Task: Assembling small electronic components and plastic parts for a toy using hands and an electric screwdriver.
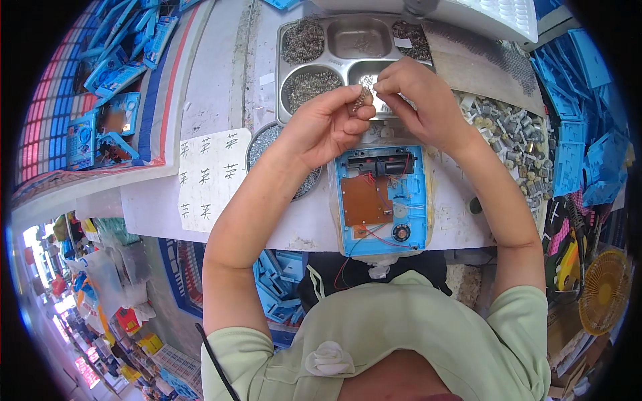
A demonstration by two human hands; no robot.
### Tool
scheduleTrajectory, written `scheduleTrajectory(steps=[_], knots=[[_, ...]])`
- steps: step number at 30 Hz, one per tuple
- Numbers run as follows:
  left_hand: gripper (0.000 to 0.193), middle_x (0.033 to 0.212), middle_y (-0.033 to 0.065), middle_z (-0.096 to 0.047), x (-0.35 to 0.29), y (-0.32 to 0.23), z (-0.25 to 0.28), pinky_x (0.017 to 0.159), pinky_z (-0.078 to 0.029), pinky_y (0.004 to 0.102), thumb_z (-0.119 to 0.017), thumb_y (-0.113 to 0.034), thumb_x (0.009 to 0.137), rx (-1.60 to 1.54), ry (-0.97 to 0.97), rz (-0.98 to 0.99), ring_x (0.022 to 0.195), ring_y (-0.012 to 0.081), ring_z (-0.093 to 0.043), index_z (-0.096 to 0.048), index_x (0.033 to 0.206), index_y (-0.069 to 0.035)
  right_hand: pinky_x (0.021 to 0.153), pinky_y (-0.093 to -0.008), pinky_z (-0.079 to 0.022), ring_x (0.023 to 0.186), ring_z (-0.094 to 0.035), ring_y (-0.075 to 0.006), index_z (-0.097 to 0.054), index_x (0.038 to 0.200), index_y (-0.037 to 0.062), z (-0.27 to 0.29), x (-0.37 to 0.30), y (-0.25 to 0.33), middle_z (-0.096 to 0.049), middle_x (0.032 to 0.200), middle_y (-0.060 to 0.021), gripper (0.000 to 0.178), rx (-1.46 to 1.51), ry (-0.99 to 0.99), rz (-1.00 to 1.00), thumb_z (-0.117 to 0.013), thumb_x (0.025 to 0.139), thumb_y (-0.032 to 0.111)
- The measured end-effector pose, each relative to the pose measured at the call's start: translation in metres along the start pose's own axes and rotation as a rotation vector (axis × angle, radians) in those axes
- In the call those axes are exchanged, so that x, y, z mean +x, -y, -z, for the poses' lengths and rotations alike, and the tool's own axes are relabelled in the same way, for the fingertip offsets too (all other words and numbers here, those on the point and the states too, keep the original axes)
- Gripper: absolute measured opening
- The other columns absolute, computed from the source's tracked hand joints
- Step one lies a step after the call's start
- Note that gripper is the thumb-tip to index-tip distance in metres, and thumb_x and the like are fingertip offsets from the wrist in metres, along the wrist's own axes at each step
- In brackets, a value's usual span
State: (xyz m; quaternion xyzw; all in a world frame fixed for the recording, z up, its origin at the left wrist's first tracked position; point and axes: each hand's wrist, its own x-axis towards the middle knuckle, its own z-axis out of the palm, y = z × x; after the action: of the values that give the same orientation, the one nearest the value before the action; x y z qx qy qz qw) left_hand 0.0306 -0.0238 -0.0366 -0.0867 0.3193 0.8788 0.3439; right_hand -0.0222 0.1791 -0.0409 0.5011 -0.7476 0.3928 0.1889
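My left hand [328, 127] is closed, with a small cluster of coiled metal springs [362, 99] between thumb and fingers. Close beside it, my right hand [418, 100] has its thumb and fingertips drawn together; anything in them is too small to make out. Both hands are over the near edge of a metal compartment tray [279, 67], where several compartments hold small springs [311, 87]. Below the hands lies an opened blue plastic casing [418, 200], with a brown circuit board [364, 200], a black mechanism [384, 165], a round black speaker [400, 232] and thin wires inside.
A round dish of small metal parts [264, 144] sits partly behind my left forearm, near a paper sheet with handwriting [207, 177]. Small motor-like parts [518, 147] are heaped at right. Blue plastic casings [568, 154] pile up on both sides.
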Motion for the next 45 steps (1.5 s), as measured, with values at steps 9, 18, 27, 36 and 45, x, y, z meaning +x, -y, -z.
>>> scheduleTrajectory(steps=[9,18,27,36,45], knots=[[0.019,0.079,0.0020,-0.057,0.001,0.006,-0.006,0.043,-0.034,0.0186,-0.052,-0.024,0.098,0.552,-0.084,-0.275,0.056,0.0075,-0.048,-0.055,0.094,-0.006,0.057,-0.0238,-0.040,0.063,-0.054,-0.0079,-0.061,0.079,0.0001,0.007,0.010,0.005,-0.056,0.063,0.0010,0.039,0.607,0.307,-0.831,-0.051,0.098,0.033],[0.018,0.080,0.0038,-0.053,0.005,-0.001,-0.002,0.038,-0.033,0.0145,-0.052,-0.022,0.097,0.120,-0.110,-0.040,0.058,0.0053,-0.047,-0.052,0.097,-0.004,0.070,-0.0375,-0.047,0.080,-0.056,-0.0308,-0.054,0.092,0.0022,-0.005,-0.004,-0.005,-0.057,0.087,-0.0121,0.013,0.037,0.030,-0.190,-0.061,0.083,0.007],[0.021,0.077,0.0034,-0.052,0.017,-0.001,0.007,0.037,-0.034,0.0134,-0.052,-0.022,0.096,0.030,-0.085,0.108,0.056,0.0058,-0.049,-0.053,0.092,-0.002,0.070,-0.0361,-0.048,0.085,-0.055,-0.0293,-0.054,0.088,0.0041,-0.012,-0.001,-0.014,-0.054,0.087,-0.0101,0.021,-0.190,-0.024,-0.014,-0.063,0.069,0.000],[0.017,0.075,0.0034,-0.058,0.009,0.004,-0.006,0.042,-0.035,0.0194,-0.052,-0.021,0.095,0.574,-0.221,-0.277,0.055,0.0080,-0.051,-0.055,0.088,-0.006,0.051,-0.0237,-0.039,0.063,-0.052,-0.0073,-0.053,0.076,0.0047,0.017,0.012,-0.004,-0.054,0.071,0.0000,0.028,0.677,0.277,-1.008,-0.061,0.089,0.028],[0.020,0.077,0.0031,-0.054,0.010,-0.001,-0.005,0.038,-0.032,0.0157,-0.053,-0.023,0.095,0.269,-0.186,-0.086,0.055,0.0065,-0.047,-0.053,0.088,-0.005,0.060,-0.0283,-0.040,0.070,-0.054,-0.0147,-0.057,0.089,0.0020,-0.002,0.001,-0.009,-0.056,0.077,-0.0062,0.018,0.301,0.154,-0.466,-0.054,0.095,0.018]])
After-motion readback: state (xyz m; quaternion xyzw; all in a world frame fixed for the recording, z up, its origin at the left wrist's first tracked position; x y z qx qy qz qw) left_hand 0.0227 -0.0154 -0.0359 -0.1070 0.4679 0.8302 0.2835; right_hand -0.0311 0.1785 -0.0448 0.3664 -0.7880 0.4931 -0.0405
